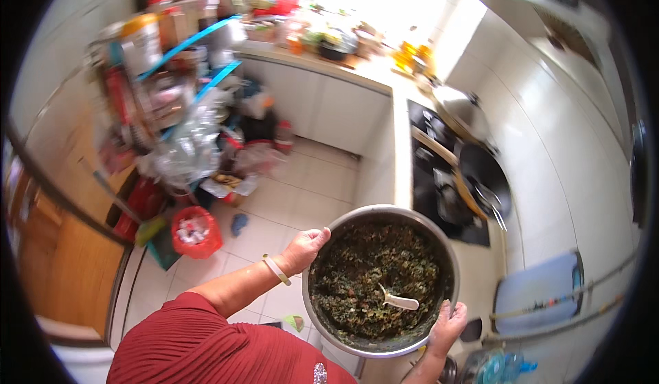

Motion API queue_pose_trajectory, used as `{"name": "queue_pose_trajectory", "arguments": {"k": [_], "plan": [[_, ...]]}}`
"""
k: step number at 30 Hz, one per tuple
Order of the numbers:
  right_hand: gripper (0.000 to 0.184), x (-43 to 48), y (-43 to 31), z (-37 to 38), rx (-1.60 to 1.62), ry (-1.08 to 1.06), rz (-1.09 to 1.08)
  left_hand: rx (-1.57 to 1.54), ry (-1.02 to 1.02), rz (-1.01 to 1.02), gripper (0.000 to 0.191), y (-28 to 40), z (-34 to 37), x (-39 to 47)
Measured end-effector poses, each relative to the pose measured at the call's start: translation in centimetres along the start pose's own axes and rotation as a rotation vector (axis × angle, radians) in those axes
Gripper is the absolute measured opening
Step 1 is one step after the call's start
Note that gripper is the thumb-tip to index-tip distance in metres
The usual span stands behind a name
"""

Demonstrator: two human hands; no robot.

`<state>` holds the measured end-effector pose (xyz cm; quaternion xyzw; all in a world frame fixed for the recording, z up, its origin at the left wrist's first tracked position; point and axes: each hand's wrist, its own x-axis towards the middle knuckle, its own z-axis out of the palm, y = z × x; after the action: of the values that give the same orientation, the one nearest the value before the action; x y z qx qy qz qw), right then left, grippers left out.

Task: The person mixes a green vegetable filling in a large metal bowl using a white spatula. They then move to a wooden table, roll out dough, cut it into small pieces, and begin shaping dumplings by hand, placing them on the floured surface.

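Note:
A large round metal basin [381, 209] hangs in front of me, held up between both hands. Dark green chopped filling [376, 270] with reddish bits covers its bottom. A white-handled utensil [401, 301] is stuck in the filling, its far end hidden. My left hand [308, 250] grips the upper left rim, with the thumb on top. At the lower right rim, my right hand [447, 327] holds on, fingers partly hidden by the wall of the basin.
Right of the basin, a counter carries a black gas stove [448, 198], a wok [484, 178] and a lidded pot [461, 108]. A cluttered shelf [190, 49] stands at the left. A red-lined bin [195, 232] and a blue item [239, 224] are on the tiled floor.

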<state>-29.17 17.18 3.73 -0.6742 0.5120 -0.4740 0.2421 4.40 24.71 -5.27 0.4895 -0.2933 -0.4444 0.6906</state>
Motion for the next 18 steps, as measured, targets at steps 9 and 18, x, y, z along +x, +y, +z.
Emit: {"name": "queue_pose_trajectory", "arguments": {"k": [9,18], "plan": [[0.016,15.6,4.4,9.6,0.484,-0.902,-0.122,0.276,1.033,0.262,0.040,1.5,11.2,-13.1],[0.012,26.3,-2.8,24.0,0.746,-1.776,-0.434,0.375,1.922,0.520,0.036,2.9,29.6,-9.8]]}}
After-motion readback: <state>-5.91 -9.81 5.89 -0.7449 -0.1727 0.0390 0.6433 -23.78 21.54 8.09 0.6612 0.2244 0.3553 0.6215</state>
